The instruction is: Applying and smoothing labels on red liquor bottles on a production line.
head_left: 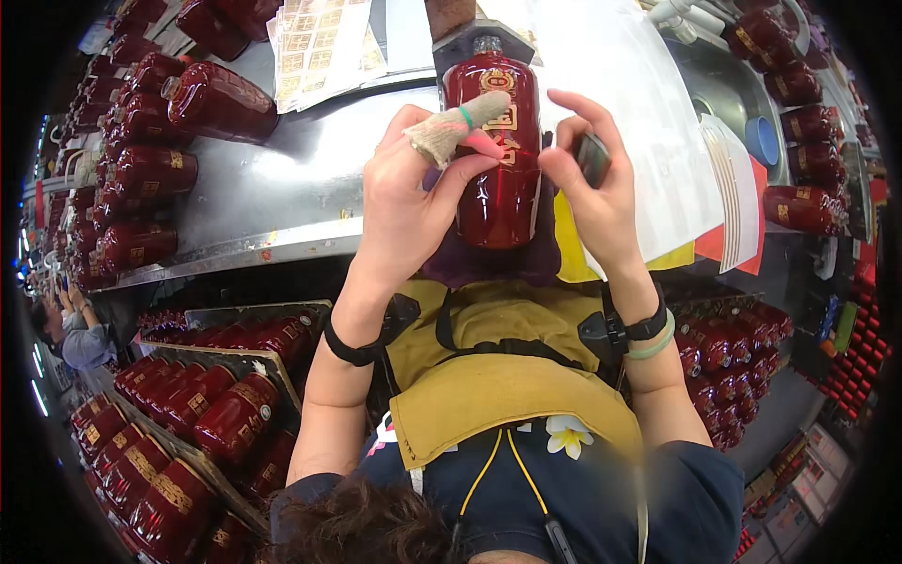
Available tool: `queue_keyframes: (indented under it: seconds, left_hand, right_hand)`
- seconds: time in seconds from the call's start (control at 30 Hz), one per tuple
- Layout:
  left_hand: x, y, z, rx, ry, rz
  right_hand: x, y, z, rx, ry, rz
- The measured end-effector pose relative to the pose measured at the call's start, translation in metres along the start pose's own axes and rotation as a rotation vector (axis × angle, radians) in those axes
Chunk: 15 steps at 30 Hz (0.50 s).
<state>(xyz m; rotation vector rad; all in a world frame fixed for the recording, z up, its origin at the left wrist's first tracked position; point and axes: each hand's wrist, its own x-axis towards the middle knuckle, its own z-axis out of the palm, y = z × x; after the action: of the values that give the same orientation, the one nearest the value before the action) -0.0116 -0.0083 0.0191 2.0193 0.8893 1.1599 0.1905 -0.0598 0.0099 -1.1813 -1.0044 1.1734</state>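
A dark red glass bottle (493,202) with gold characters lies on its back in front of me, neck pointing away. My left hand (409,193) is over its left side, thumb and a pink-tipped finger pinched together at the gold lettering. Whatever is in the pinch is too small to make out. A grey cloth finger cover (451,127) with a green band sits on one of its fingers. At the bottle's right side, my right hand (601,188) curls around a dark, rounded object (591,160), its thumb and forefinger apart. The object's kind is unclear.
A dark holder (474,47) surrounds the bottle's neck. Sheets of gold labels (319,42) lie at the far left of the metal table (254,188). White sheets (620,113) cover its right side. More red bottles (146,174) stand left, and crates of bottles (235,414) sit below.
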Motion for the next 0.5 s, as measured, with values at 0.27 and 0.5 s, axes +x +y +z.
queue_keyframes:
  seconds: [0.27,0.5]
  left_hand:
    - [0.010,0.008,0.007,-0.169,0.084,-0.101]
    - [0.002,0.003,0.002,-0.073,0.034,-0.090]
  right_hand:
    - [0.011,-0.020,0.010,-0.677,-0.010,-0.570]
    - [0.012,-0.018,0.008,-0.796,-0.030,-0.683]
